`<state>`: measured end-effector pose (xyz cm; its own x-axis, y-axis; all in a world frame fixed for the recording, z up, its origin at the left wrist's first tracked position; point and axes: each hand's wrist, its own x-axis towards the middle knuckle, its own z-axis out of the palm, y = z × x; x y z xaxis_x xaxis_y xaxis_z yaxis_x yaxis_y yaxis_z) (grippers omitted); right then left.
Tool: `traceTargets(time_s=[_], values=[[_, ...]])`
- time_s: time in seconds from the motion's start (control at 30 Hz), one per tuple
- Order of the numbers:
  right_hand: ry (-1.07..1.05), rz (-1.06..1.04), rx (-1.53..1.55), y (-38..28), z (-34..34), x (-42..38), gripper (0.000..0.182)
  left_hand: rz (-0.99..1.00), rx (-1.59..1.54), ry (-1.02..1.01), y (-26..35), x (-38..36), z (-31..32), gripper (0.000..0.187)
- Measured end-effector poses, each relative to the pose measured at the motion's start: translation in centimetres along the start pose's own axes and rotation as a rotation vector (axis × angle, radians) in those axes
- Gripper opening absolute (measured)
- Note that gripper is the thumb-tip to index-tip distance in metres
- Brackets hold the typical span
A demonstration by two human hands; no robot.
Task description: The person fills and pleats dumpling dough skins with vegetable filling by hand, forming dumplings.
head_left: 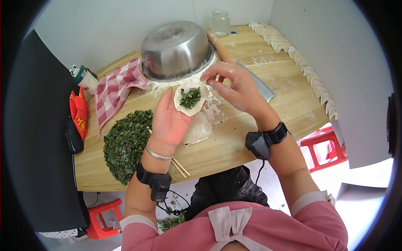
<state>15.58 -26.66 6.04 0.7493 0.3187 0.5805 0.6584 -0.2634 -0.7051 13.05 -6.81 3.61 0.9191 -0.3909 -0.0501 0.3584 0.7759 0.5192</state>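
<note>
A round dough wrapper [182,109] lies across the palm and fingers of my left hand [168,121], with chopped green filling [190,97] heaped in its middle. My right hand [234,85] hovers just right of the wrapper, its thumb and fingers curved with a gap between them and nothing visible in it. Below the wrapper, a pale floury dough piece [198,129] rests on the wooden table [228,146]. To the left stands a big mound of chopped greens [125,142], and chopsticks [180,166] lie partly behind my left forearm.
An upturned metal bowl [176,50], a rolling pin [219,46], a cleaver [260,85] and a glass jar [220,23] are farther back. Folded dumplings [307,69] line the right edge. A checked cloth [117,90] and a bottle [84,79] are at left.
</note>
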Motion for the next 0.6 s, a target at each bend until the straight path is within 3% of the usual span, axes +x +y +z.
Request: traceTargets(time_s=[0.27, 0.37, 0.6], values=[[-0.094, -0.38, -0.391, -1.3, 3.3, -0.8, 0.018, 0.13, -0.103, -0.075, -0.4, 0.0, -0.4, 0.052], [-0.047, -0.39, -0.48, -1.3, 4.7, -1.2, 0.018, 0.145, -0.031, 0.006, -0.7, -0.3, 0.0, 0.056], [0.06, -0.385, -0.558, -1.1, 5.3, -1.1, 0.015, 0.224, -0.055, -0.024, -1.1, -0.1, 0.4, 0.051]])
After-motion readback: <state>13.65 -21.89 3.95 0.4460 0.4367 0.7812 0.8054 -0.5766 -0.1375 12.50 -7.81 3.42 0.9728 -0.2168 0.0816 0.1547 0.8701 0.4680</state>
